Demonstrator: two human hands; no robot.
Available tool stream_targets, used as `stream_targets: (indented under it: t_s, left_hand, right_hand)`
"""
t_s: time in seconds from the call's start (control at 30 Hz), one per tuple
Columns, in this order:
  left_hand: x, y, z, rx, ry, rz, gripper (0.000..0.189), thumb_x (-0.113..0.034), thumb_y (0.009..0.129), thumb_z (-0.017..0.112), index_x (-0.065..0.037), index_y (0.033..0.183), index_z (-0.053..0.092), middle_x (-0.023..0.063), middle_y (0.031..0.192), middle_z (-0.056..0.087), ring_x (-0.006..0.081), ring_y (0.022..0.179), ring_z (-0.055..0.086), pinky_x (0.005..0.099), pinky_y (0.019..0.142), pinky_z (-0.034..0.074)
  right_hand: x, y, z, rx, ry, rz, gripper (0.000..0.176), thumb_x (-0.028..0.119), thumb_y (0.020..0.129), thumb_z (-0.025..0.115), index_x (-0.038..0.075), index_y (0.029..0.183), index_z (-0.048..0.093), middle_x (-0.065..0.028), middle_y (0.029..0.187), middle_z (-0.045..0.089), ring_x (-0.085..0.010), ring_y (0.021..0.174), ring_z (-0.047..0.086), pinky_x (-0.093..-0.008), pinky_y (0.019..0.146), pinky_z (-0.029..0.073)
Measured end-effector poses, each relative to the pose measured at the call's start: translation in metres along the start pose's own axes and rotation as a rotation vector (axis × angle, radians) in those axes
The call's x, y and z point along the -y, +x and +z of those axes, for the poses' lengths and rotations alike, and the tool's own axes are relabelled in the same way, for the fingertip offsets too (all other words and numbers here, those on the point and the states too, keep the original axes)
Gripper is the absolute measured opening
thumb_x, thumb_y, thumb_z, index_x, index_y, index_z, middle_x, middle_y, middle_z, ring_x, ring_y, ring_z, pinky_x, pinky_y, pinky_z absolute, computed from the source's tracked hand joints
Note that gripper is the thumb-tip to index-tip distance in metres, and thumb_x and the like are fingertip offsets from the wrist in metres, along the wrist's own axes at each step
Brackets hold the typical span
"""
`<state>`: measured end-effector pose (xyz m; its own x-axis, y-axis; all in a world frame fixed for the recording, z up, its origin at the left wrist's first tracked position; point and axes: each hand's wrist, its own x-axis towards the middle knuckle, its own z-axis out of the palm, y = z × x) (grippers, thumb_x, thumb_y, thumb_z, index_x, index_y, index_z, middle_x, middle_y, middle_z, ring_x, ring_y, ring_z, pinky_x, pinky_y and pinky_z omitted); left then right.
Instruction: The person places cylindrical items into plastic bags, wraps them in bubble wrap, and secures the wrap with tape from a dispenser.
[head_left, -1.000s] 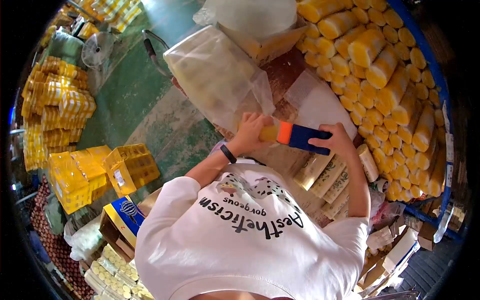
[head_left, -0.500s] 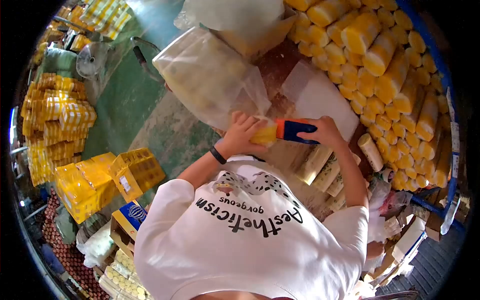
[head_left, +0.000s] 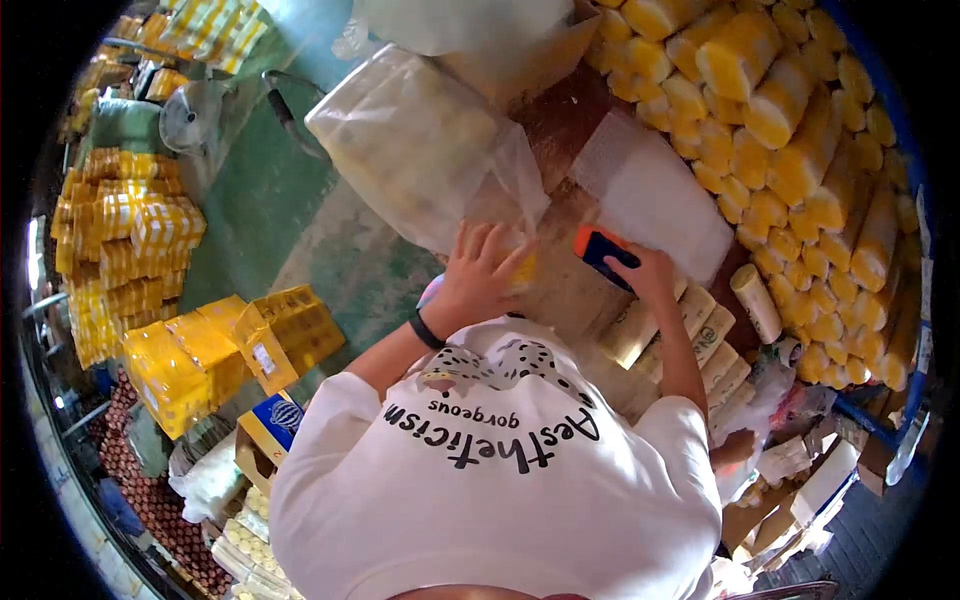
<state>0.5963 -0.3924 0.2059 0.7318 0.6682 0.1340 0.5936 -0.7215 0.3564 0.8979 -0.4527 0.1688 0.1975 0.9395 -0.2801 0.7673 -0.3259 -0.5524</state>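
Note:
A large clear plastic bag [head_left: 400, 140] with pale yellowish contents lies in front of me. My left hand [head_left: 478, 280], with a black band at the wrist, rests with fingers spread on the near end of the bag, over a yellow patch [head_left: 524, 272]. To the right, my right hand [head_left: 645, 272] grips a dark blue and orange tool [head_left: 605, 255], held apart from the bag. A white sheet of packing material [head_left: 655, 195] lies beyond that hand.
Yellow-capped rolls [head_left: 800, 170] are piled high at the right. Pale wrapped rolls [head_left: 700, 335] lie near my right forearm. Yellow taped boxes [head_left: 185, 370] stand at the left, with taped stacks [head_left: 130, 240] behind. An open carton [head_left: 530, 70] is at the top.
My right hand has moved the blue and orange tool rightward, away from my left hand and the bag's end. My left hand's fingers are now spread flatter over the bag.

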Motion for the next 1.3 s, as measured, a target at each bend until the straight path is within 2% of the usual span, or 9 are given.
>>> stream_targets:
  t_s: [0.1, 0.2, 0.37, 0.47, 0.53, 0.57, 0.73, 0.97, 1.3]
  left_hand:
    - [-0.001, -0.013, -0.011, 0.031, 0.072, -0.087, 0.079, -0.040, 0.063, 0.074, -0.011, 0.130, 0.044, 0.0171, 0.133, 0.037, 0.0427, 0.121, 0.034, 0.0577, 0.102, 0.027]
    - [0.006, -0.016, -0.008, -0.006, 0.022, -0.200, 0.071, -0.035, 0.064, 0.075, -0.014, 0.126, 0.048, 0.0168, 0.133, 0.036, 0.0440, 0.121, 0.034, 0.0559, 0.100, 0.032]
    - [0.013, -0.002, -0.009, -0.075, -0.022, -0.220, 0.054, -0.030, 0.065, 0.074, -0.017, 0.114, 0.057, 0.0120, 0.128, 0.041, 0.0387, 0.114, 0.041, 0.0473, 0.088, 0.046]
    - [0.017, 0.002, -0.011, -0.048, -0.059, -0.163, 0.047, -0.027, 0.064, 0.074, -0.017, 0.108, 0.061, 0.0094, 0.124, 0.045, 0.0351, 0.110, 0.044, 0.0444, 0.083, 0.049]
    - [0.019, 0.005, -0.015, -0.065, -0.081, -0.090, 0.043, -0.026, 0.064, 0.074, -0.019, 0.105, 0.063, 0.0082, 0.121, 0.048, 0.0337, 0.107, 0.046, 0.0430, 0.080, 0.050]
    - [0.019, 0.006, -0.019, -0.083, -0.097, -0.052, 0.042, -0.025, 0.063, 0.073, -0.020, 0.104, 0.064, 0.0078, 0.120, 0.049, 0.0333, 0.107, 0.046, 0.0425, 0.078, 0.050]
    - [0.011, 0.018, -0.031, -0.177, -0.235, 0.068, 0.039, -0.022, 0.060, 0.073, -0.020, 0.099, 0.066, 0.0058, 0.117, 0.053, 0.0330, 0.103, 0.049, 0.0414, 0.075, 0.050]
    - [0.010, 0.039, -0.060, -0.305, -0.223, 0.231, 0.037, -0.019, 0.056, 0.074, -0.020, 0.092, 0.066, 0.0026, 0.114, 0.055, 0.0330, 0.099, 0.052, 0.0395, 0.070, 0.051]
    - [-0.001, 0.015, -0.215, -0.476, -0.333, 0.529, 0.036, -0.023, 0.058, 0.074, -0.012, 0.091, 0.064, 0.0188, 0.113, 0.054, 0.0376, 0.095, 0.056, 0.0448, 0.077, 0.050]
  right_hand:
    - [-0.017, -0.008, 0.010, -0.135, 0.372, 0.101, 0.034, 0.028, 0.071, 0.079, -0.001, 0.086, 0.069, -0.0023, 0.065, 0.063, -0.0067, 0.062, 0.054, -0.0233, 0.057, 0.045]
    - [-0.031, -0.030, 0.023, -0.207, 0.496, 0.135, 0.038, 0.036, 0.076, 0.074, 0.001, 0.091, 0.069, -0.0051, 0.076, 0.066, -0.0135, 0.069, 0.061, -0.0290, 0.064, 0.049]
    - [-0.058, -0.060, 0.069, -0.082, 1.791, 0.108, 0.040, 0.035, 0.084, 0.063, 0.002, 0.107, 0.062, -0.0065, 0.087, 0.067, -0.0194, 0.078, 0.064, -0.0324, 0.071, 0.052]
    - [0.007, -0.059, 0.047, -0.204, 2.064, 0.244, 0.046, 0.049, 0.093, 0.038, 0.009, 0.092, 0.060, -0.0007, 0.050, 0.052, -0.0122, 0.042, 0.047, -0.0272, 0.047, 0.042]
    - [-0.012, -0.058, 0.061, 0.064, 2.270, -0.265, 0.039, 0.043, 0.092, 0.044, 0.008, 0.095, 0.062, -0.0020, 0.061, 0.062, -0.0113, 0.049, 0.056, -0.0285, 0.057, 0.051]
    - [-0.005, -0.056, 0.059, -0.085, 2.237, -0.197, 0.042, 0.045, 0.094, 0.038, 0.011, 0.088, 0.062, 0.0012, 0.046, 0.053, -0.0095, 0.037, 0.046, -0.0274, 0.049, 0.048]
    - [0.019, -0.057, 0.030, -0.041, 2.322, -0.358, 0.042, 0.045, 0.095, 0.037, 0.012, 0.082, 0.060, 0.0014, 0.043, 0.049, -0.0099, 0.035, 0.044, -0.0253, 0.039, 0.039]
    - [0.050, -0.085, 0.014, -0.613, 2.091, 0.303, 0.037, 0.045, 0.092, 0.045, 0.013, 0.082, 0.060, 0.0025, 0.049, 0.053, -0.0104, 0.040, 0.046, -0.0268, 0.040, 0.039]
    - [-0.031, -0.117, 0.053, -0.369, 2.033, -0.024, 0.035, 0.044, 0.089, 0.053, 0.014, 0.073, 0.060, 0.0029, 0.049, 0.048, -0.0130, 0.041, 0.043, -0.0303, 0.043, 0.041]
